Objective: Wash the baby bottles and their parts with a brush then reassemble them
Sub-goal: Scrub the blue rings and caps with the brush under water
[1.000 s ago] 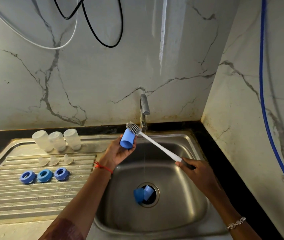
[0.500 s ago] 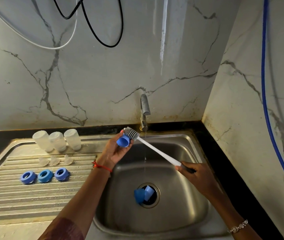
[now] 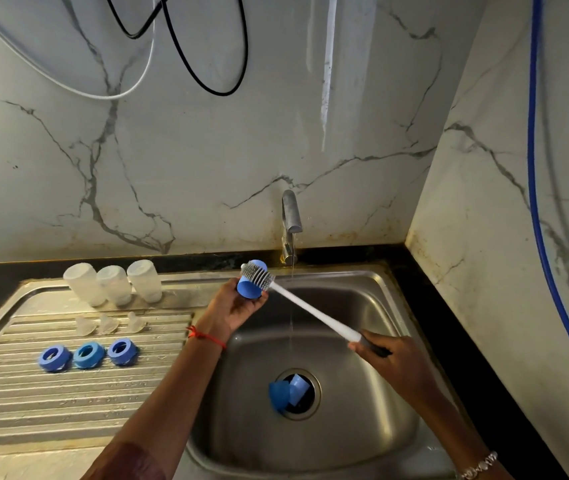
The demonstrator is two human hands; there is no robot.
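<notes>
My left hand (image 3: 233, 308) grips a blue bottle cap (image 3: 250, 288) over the back left of the sink (image 3: 362, 455). My right hand (image 3: 388, 358) holds the dark grip of a white-handled brush (image 3: 314, 311); its grey bristle head lies across the cap's side. Two more blue caps (image 3: 288, 393) lie on the sink drain. On the draining board (image 3: 33, 407) stand three clear bottles (image 3: 113, 284) upside down, with three clear teats (image 3: 108, 323) and three blue collar rings (image 3: 87, 355) in rows in front of them.
The tap (image 3: 291, 220) at the back runs a thin stream of water into the sink. Marble walls close in behind and on the right, with a blue hose (image 3: 539, 216) down the right wall and black and white cables hanging above.
My left hand has turned the blue cap, so its closed end now faces me. The brush head has slid over the cap's side. The bottles, teats and rings have not moved.
</notes>
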